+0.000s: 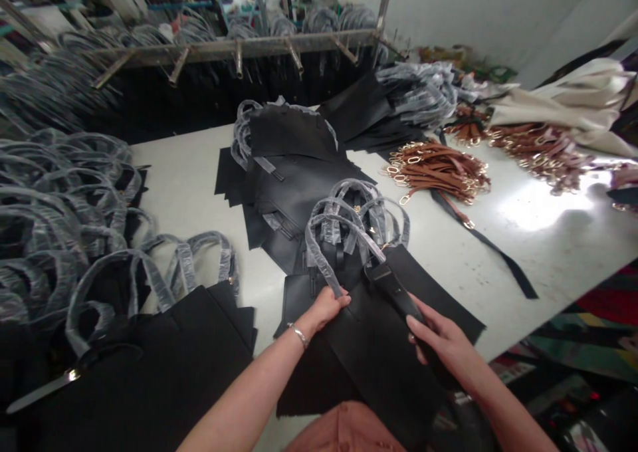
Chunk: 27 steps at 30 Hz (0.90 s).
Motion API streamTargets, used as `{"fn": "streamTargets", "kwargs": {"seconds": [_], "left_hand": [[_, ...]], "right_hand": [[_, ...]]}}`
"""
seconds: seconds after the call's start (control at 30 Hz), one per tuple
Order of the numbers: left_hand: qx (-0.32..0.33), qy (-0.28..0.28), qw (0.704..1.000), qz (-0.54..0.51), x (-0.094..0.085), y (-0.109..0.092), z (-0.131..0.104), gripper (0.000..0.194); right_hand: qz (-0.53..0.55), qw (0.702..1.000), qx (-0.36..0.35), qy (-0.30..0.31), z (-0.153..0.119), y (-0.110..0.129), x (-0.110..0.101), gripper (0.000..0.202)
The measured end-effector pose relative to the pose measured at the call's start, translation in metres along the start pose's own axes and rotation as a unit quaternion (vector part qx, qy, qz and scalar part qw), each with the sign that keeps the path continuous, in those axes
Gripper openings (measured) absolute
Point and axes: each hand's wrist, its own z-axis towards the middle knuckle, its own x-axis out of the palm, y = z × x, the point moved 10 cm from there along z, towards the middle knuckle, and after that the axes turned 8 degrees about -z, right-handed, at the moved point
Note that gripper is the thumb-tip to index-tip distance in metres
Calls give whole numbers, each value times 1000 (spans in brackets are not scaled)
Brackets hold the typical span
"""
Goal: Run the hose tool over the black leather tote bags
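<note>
My left hand (329,306), with a bracelet at the wrist, is closed on the lower end of a plastic-wrapped bag handle (323,266). Its fingertips rest against a black bag panel (359,345). To the right, my right hand (436,336) grips a wide black strap (399,292) between thumb and fingers. The strap's upper end lies over the panel near the handles, and its lower part runs down past my right wrist. Just beyond my hands, more wrapped handles (356,206) with small gold fittings arch up from a stack of black panels.
More black panels with wrapped handles (64,206) are heaped at left. Brown straps with gold clasps (443,173) lie at right beside a loose black strap (493,252). Beige pieces (563,106) lie farther back. A metal rack (239,50) with protruding pegs stands behind the pale table (179,173).
</note>
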Motion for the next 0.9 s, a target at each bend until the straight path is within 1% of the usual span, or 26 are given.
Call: {"fn": "streamTargets", "kwargs": {"seconds": [0.03, 0.1, 0.17, 0.23, 0.3, 0.4, 0.43, 0.47, 0.53, 0.57, 0.6, 0.63, 0.67, 0.7, 0.73, 0.77, 0.8, 0.9], "left_hand": [[3, -5, 1000, 8, 0, -1, 0, 7], [7, -15, 999, 29, 1, -1, 0, 10], [11, -24, 998, 58, 2, -3, 2, 14], [18, -30, 995, 93, 3, -6, 3, 17], [28, -35, 991, 129, 0, -10, 1, 19], [32, -37, 984, 171, -11, -14, -9, 19], [31, -46, 981, 185, -16, -16, -16, 17], [35, -68, 975, 208, -23, -19, -23, 15], [75, -135, 950, 272, -34, -34, -40, 10], [113, -156, 933, 304, -32, -45, -48, 7], [161, -153, 918, 328, -23, -56, -53, 9], [214, -125, 908, 339, -9, -64, -55, 15], [261, -77, 901, 337, 8, -69, -54, 21], [298, -27, 895, 330, 24, -70, -52, 26], [323, 10, 890, 322, 36, -70, -48, 29], [335, 30, 887, 316, 42, -67, -43, 32], [336, 33, 887, 314, 45, -64, -35, 34], [329, 21, 890, 314, 42, -54, -20, 35]], "right_hand": [[1, 1000, 13, 7, 0, -4, -4, 79], [4, 999, 36, 28, 0, -14, -3, 78], [12, 998, 43, 44, 3, -22, 5, 77], [19, 998, 35, 46, 9, -27, 15, 75], [22, 999, 23, 43, 14, -30, 21, 75], [18, 998, 30, 45, 16, -39, 21, 75], [16, 998, 39, 48, 15, -43, 19, 74], [13, 998, 48, 50, 14, -46, 18, 73], [6, 997, 57, 55, 12, -49, 16, 71], [2, 997, 56, 54, 12, -49, 15, 70], [-2, 997, 54, 52, 12, -48, 14, 70], [-4, 997, 50, 51, 12, -46, 14, 69], [-7, 998, 47, 50, 12, -44, 15, 69], [-9, 998, 46, 50, 12, -43, 15, 69], [-11, 998, 46, 47, 11, -42, 16, 69], [-14, 998, 46, 44, 11, -42, 16, 69], [-16, 998, 46, 39, 10, -41, 17, 69], [-17, 999, 32, 22, 12, -34, 20, 67]]}}
